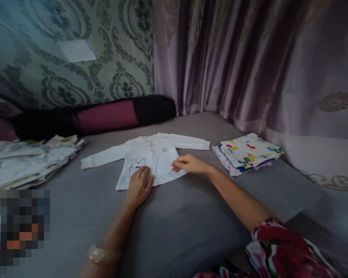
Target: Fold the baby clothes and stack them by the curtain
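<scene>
A small white long-sleeved baby shirt (150, 152) with a bear print lies spread flat, sleeves out, on a grey bed sheet (174, 224). My left hand (138, 186) rests flat on the shirt's lower hem, fingers stretched out, holding nothing. My right hand (188, 163) reaches in from the right and touches the shirt's right side near the hem, fingers drawn together at the cloth's edge.
A folded stack of colourful printed cloths (248, 153) lies to the right. A loose pile of pale clothes (29, 160) sits at the left. A maroon and black bolster (104, 116) lies along the patterned wall; purple curtains (249, 69) hang behind.
</scene>
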Demonstrator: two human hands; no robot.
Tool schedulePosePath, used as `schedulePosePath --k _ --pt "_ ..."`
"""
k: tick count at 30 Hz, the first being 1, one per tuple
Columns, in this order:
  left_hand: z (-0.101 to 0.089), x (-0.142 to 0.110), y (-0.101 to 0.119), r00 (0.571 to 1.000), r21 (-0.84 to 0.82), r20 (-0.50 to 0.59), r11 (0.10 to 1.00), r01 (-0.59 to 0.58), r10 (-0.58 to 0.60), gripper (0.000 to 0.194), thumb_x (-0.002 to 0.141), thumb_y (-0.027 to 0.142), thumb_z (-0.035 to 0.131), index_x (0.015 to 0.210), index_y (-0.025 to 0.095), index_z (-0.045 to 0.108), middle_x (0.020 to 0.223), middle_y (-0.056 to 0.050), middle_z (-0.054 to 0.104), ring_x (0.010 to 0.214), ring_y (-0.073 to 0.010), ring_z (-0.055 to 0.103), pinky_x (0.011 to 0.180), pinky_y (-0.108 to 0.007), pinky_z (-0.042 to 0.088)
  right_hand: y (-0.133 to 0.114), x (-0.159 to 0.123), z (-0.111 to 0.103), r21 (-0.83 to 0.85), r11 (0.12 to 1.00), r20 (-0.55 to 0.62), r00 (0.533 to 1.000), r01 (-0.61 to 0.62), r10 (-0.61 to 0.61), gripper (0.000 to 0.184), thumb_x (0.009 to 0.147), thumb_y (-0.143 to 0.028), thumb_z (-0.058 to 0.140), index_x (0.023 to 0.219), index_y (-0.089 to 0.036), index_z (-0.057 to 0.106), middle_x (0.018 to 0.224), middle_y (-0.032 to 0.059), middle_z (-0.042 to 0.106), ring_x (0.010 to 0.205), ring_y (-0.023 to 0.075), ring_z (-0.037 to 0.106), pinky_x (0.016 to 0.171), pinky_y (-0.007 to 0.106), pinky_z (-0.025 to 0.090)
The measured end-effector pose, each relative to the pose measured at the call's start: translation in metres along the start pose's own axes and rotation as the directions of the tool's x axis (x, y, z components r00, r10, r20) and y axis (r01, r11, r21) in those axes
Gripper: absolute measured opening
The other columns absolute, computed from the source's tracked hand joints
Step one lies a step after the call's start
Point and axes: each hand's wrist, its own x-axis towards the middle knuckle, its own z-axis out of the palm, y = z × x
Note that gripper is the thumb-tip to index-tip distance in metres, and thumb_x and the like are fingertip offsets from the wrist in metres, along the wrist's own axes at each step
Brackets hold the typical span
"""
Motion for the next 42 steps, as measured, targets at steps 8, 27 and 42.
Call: schedulePosePath --k 8,27,42 --pt "0.000 0.000 0.001 0.999 -0.009 -0.039 1.000 -0.015 0.014 0.039 0.095 0.039 0.040 0.125 0.017 0.053 0.130 -0.014 0.058 0.125 -0.0286 0.051 0.105 -0.049 0.041 0.044 0.006 -0.077 -0.344 0.777 -0.755 0.647 -0.527 0.105 0.032 0.093 -0.026 0.045 0.108 -0.015 0.070 0.104 0.0112 0.072 0.098 0.0219 0.065 0.086 0.030 0.046" --pt "0.003 0.000 0.000 0.999 -0.001 -0.046 1.000 -0.022 0.022 0.037 0.095 0.036 0.041 0.126 0.017 0.051 0.130 -0.014 0.058 0.125 -0.0275 0.050 0.104 -0.048 0.042 0.047 0.012 -0.095 -0.416 0.334 -0.795 0.517 -0.846 0.319 0.038 0.085 -0.014 0.052 0.120 -0.007 0.063 0.116 0.0222 0.063 0.112 0.0271 0.059 0.093 0.034 0.043" --pt "0.005 0.000 0.001 0.997 0.016 -0.072 0.999 -0.028 0.029 0.036 0.096 0.037 0.040 0.125 0.018 0.050 0.128 -0.013 0.059 0.124 -0.0273 0.051 0.104 -0.047 0.042 0.044 0.015 -0.094 -0.327 0.360 -0.824 0.450 -0.874 0.345 0.041 0.086 -0.018 0.051 0.125 -0.007 0.060 0.129 0.0225 0.056 0.120 0.0321 0.055 0.094 0.038 0.047"
